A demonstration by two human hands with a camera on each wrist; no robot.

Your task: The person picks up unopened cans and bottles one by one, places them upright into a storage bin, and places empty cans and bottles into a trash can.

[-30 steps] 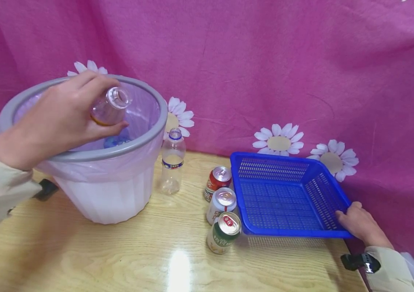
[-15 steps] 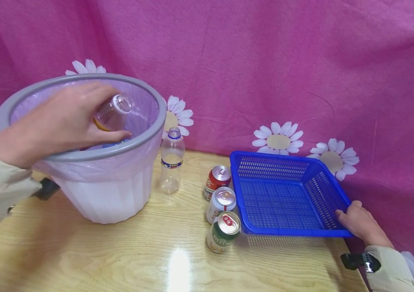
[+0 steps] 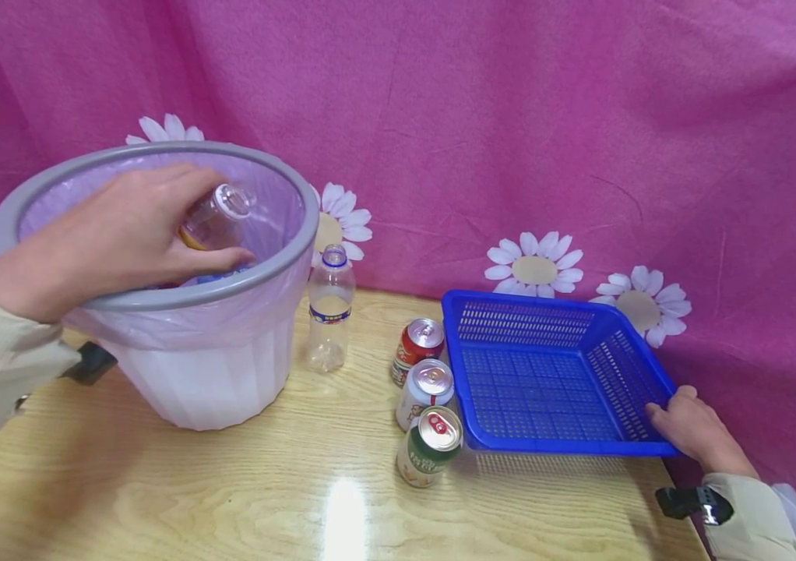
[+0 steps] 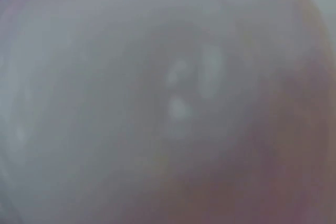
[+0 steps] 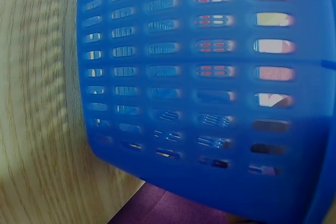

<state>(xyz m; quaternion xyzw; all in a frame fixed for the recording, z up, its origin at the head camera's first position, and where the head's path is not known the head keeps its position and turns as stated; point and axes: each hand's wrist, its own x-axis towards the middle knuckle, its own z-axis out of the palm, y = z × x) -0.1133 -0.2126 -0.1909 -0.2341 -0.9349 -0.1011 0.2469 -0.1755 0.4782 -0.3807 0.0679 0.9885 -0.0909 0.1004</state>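
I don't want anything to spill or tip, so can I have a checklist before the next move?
1. Left hand grips the held bottle: ok.
2. Held bottle capped: not ok, its mouth is open.
3. Held bottle's base visible: not ok, the hand hides it.
4. Bin upright: ok.
5. Right hand holds the blue basket: ok.
6. Red can, white can, green can upright: ok.

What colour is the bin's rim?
The rim is grey; the head view shows it best.
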